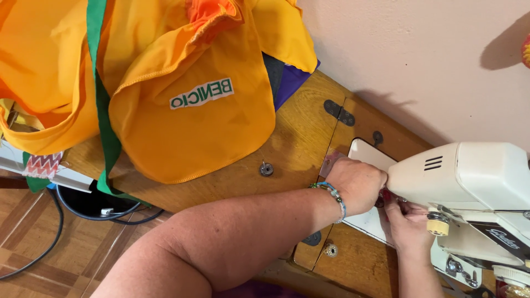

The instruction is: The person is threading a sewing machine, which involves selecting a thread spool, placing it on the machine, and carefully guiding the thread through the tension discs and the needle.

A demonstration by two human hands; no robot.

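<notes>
Sewing machine (475, 193) sits at the right end of the wooden table (298, 143), its cream head running long-ways from right to left, and both my hands meet at its left end, by the needle area. My left hand (356, 185) comes in from the left along my forearm, knuckles up, and presses against the end face of the head; its fingers curl out of sight behind the casing, so I cannot tell whether they grip anything. My right hand (408, 223) reaches up from below, just under the head, fingers tucked beneath it and likewise hidden. The two hands are close together, almost touching. The left is the nearer to the end face. A beaded bracelet (334, 196) rings my left wrist. Yellow fabric (182, 110) lies heaped well apart, at the table's far left.
</notes>
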